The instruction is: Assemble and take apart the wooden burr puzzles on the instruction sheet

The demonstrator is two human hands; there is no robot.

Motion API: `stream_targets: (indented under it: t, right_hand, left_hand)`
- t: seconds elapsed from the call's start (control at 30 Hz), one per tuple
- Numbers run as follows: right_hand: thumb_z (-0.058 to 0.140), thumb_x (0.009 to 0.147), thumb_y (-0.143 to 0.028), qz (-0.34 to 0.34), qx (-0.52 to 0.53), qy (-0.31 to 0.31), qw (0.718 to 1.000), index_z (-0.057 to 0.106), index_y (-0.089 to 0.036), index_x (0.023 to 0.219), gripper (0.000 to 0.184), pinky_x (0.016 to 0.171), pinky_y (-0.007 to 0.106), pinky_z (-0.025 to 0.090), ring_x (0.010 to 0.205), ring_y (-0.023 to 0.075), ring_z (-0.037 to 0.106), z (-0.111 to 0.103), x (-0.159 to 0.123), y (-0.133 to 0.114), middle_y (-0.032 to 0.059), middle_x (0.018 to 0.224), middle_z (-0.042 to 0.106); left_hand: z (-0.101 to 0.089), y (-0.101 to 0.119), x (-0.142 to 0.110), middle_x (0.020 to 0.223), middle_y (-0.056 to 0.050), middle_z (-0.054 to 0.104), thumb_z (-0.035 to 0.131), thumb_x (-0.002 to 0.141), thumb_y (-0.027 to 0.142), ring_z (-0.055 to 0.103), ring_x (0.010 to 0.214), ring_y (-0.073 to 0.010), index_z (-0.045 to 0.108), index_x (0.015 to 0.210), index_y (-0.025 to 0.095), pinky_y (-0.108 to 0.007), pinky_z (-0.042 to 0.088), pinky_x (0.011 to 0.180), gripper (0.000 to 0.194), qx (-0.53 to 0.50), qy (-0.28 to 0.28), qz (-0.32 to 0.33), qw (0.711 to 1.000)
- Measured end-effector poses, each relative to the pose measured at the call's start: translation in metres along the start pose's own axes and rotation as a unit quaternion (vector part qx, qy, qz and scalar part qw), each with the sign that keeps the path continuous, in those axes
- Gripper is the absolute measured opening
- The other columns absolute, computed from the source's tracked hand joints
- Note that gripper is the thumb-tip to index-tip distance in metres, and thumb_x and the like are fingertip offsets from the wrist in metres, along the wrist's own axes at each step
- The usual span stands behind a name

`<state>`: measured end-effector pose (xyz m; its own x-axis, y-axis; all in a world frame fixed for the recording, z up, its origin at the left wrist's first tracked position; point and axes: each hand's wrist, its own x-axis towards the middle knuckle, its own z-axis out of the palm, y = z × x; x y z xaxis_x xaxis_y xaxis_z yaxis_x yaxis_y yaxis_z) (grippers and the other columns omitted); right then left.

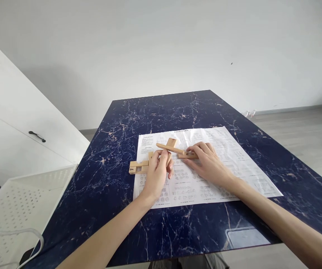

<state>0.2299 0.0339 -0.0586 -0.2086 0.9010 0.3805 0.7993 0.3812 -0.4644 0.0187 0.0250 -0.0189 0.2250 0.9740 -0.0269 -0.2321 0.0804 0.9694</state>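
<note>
Over the left half of a printed paper sheet [183,186], my left hand [156,173] is closed on a long wooden puzzle stick [172,148], pinched under the thumb. My right hand [205,160] grips a notched wooden block [188,155] at its left end, close to the stick's right tip. Beyond the stick lies another wooden piece [172,142] with dark marks on its end. Left of my left hand, notched wooden pieces [138,167] lie across the paper's edge, one marked "3". My fingers partly cover some of the wood near my left palm.
The paper lies creased on a dark blue marble-patterned table [161,112]. A white cabinet [18,104] and a perforated white surface [23,198] with a cable stand at the left. A pale rectangular object [247,238] shows at the table's front edge.
</note>
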Motion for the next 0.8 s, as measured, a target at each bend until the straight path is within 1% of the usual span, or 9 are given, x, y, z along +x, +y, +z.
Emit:
stream_targets:
  t: [0.1, 0.2, 0.4, 0.63, 0.73, 0.8]
  right_hand:
    - [0.057, 0.104, -0.054, 0.008, 0.012, -0.021, 1.0, 0.064, -0.024, 0.11, 0.031, 0.093, 0.054, 0.053, 0.103, 0.0333, 0.06, 0.0, 0.0, 0.0, 0.0122, 0.109, 0.068]
    - [0.059, 0.103, -0.056, 0.012, 0.032, -0.03, 0.999, 0.063, -0.024, 0.108, 0.032, 0.091, 0.052, 0.054, 0.102, 0.0327, 0.063, -0.002, 0.001, -0.003, 0.011, 0.106, 0.069]
    - [0.064, 0.1, -0.053, 0.035, 0.067, -0.033, 0.997, 0.063, -0.024, 0.109, 0.03, 0.083, 0.047, 0.059, 0.098, 0.0313, 0.068, -0.005, 0.003, -0.006, 0.0117, 0.107, 0.069]
    - [0.064, 0.1, -0.054, 0.027, 0.084, -0.025, 0.996, 0.065, -0.024, 0.111, 0.032, 0.075, 0.042, 0.06, 0.088, 0.0263, 0.071, -0.01, 0.003, -0.01, 0.0116, 0.112, 0.068]
    - [0.064, 0.1, -0.052, 0.03, 0.094, -0.032, 0.995, 0.066, -0.024, 0.113, 0.031, 0.073, 0.042, 0.059, 0.083, 0.0259, 0.07, -0.011, 0.003, -0.011, 0.0104, 0.105, 0.071]
    - [0.065, 0.1, -0.05, 0.034, 0.108, -0.042, 0.993, 0.066, -0.024, 0.115, 0.03, 0.075, 0.044, 0.058, 0.085, 0.0273, 0.071, -0.011, 0.003, -0.012, 0.0098, 0.101, 0.074]
  left_hand:
    - [0.001, 0.001, 0.0, 0.071, 0.006, 0.039, 0.06, 0.103, 0.052, 0.038, 0.053, -0.0074, 0.045, 0.083, 0.022, -0.022, 0.037, 0.049, 0.039, -0.002, -0.002, -0.004, 1.0]
    - [0.002, 0.003, -0.001, 0.07, 0.006, 0.039, 0.058, 0.104, 0.05, 0.038, 0.053, -0.0073, 0.047, 0.084, 0.022, -0.022, 0.037, 0.049, 0.036, 0.001, -0.003, -0.006, 1.0]
    - [0.003, 0.004, -0.002, 0.068, 0.006, 0.041, 0.057, 0.105, 0.047, 0.037, 0.051, -0.0073, 0.046, 0.083, 0.022, -0.022, 0.035, 0.049, 0.035, 0.008, -0.005, -0.011, 1.0]
    - [0.003, 0.002, -0.002, 0.068, 0.006, 0.041, 0.057, 0.105, 0.049, 0.036, 0.051, -0.0073, 0.048, 0.084, 0.022, -0.022, 0.035, 0.049, 0.035, 0.01, -0.011, -0.01, 1.0]
    - [0.002, 0.002, -0.002, 0.068, 0.006, 0.041, 0.058, 0.105, 0.048, 0.036, 0.051, -0.0076, 0.049, 0.085, 0.022, -0.022, 0.035, 0.049, 0.034, 0.01, -0.014, -0.01, 1.0]
    - [0.002, 0.002, -0.001, 0.068, 0.006, 0.041, 0.057, 0.105, 0.047, 0.036, 0.051, -0.0074, 0.049, 0.085, 0.021, -0.022, 0.034, 0.049, 0.034, 0.009, -0.015, -0.009, 1.0]
